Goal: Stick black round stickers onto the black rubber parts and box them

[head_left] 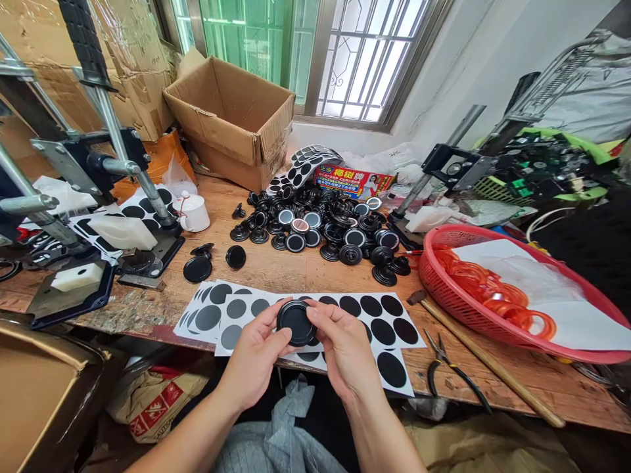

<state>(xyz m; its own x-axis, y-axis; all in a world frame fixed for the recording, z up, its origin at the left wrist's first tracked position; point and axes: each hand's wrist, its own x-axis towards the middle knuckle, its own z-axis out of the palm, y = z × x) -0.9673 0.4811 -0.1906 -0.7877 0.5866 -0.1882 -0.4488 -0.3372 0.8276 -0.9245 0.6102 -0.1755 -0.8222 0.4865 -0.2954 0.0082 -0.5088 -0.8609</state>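
Note:
Between my two hands is a round black plastic part (296,323) with a raised rim, its flat face turned toward me. My left hand (261,348) grips its left edge with thumb and fingers. On the right edge, my right hand (342,341) pinches it the same way. Beneath them lie overlapping white sheets of black round stickers (393,369), partly hidden by my hands. A heap of similar black parts (320,220) sits farther back, some showing pale or silvery round faces. Several more black parts (198,268) rest apart on the left.
At right are a red basket (497,328) with orange rings, a wooden-handled hammer (493,364) and pliers (451,368). Hand presses (142,177) stand at left, another (444,164) at back right. A white lidded cup (192,211) and open cardboard box (231,125) are behind.

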